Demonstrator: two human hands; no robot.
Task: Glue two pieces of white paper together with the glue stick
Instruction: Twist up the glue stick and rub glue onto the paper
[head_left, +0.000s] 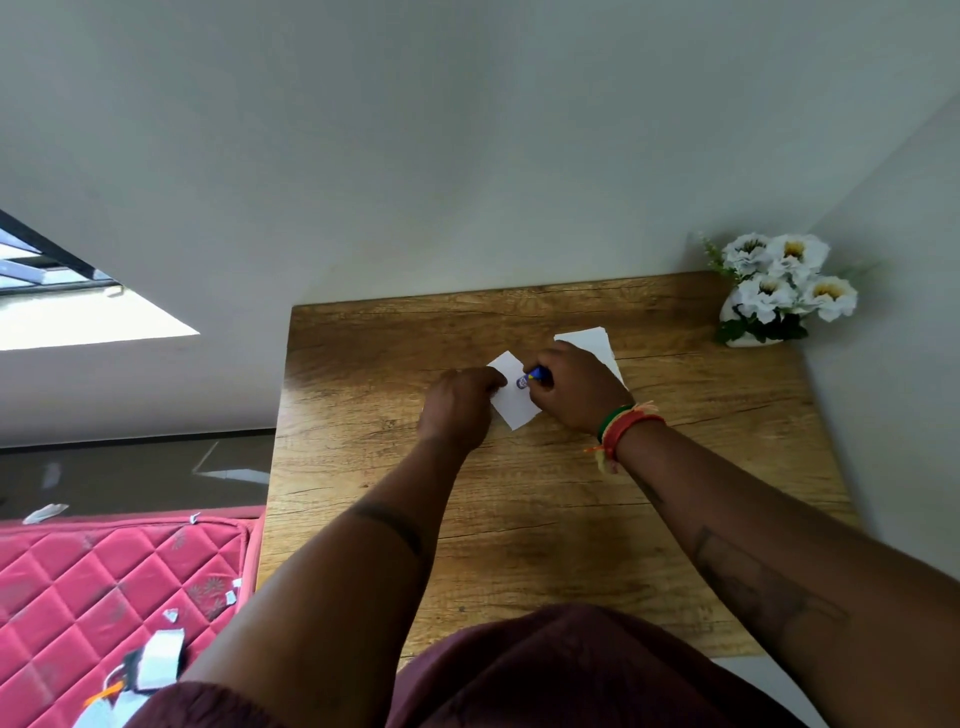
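Note:
A small white paper piece (514, 402) lies on the wooden table (545, 519), turned like a diamond. My left hand (460, 408) presses its left edge with the fingertips. My right hand (574, 389) grips a blue glue stick (531, 376) and holds its tip down on the paper's upper part. A second white paper piece (589, 340) lies just behind my right hand, partly hidden by it. A coloured thread bracelet sits on my right wrist.
A white vase of white flowers (779, 291) stands at the table's far right corner against the wall. A red quilted mattress (104, 597) with paper scraps lies to the left of the table. The wall rises right behind the table.

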